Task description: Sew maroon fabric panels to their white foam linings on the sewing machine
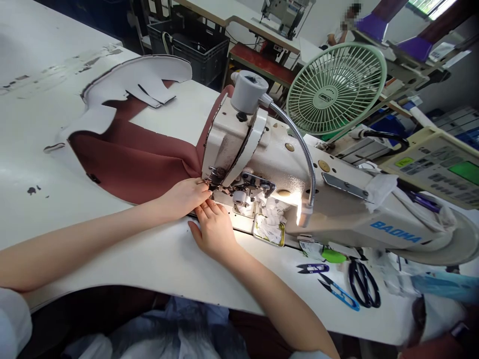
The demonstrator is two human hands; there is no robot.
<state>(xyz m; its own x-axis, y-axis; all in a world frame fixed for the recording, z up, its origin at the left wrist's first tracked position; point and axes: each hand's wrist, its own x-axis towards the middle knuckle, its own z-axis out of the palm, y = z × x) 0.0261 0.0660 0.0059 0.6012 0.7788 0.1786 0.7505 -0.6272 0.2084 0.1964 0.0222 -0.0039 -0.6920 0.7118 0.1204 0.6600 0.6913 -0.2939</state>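
A large maroon sheet of fabric or leather [149,152] with white backing lies folded on the table, its right end reaching under the head of a sewing machine [239,134]. My left hand [190,196] is closed on the edge of this sheet just left of the needle area, fingers bent and their tips partly hidden. Close beside it, my right hand [216,228] rests palm down at the front of the machine bed, fingers stretched towards the needle and thumb apart. Its fingertips nearly meet the left hand's. The stitching point itself is hidden behind fingers and machine parts.
A small tray of white scraps [269,232] sits right of the needle. Purple thread snips [313,269], blue thread snips [339,294] and black-handled scissors [363,284] lie at the right. A lamp [305,217] and green fan [337,89] stand near; a person sits far behind.
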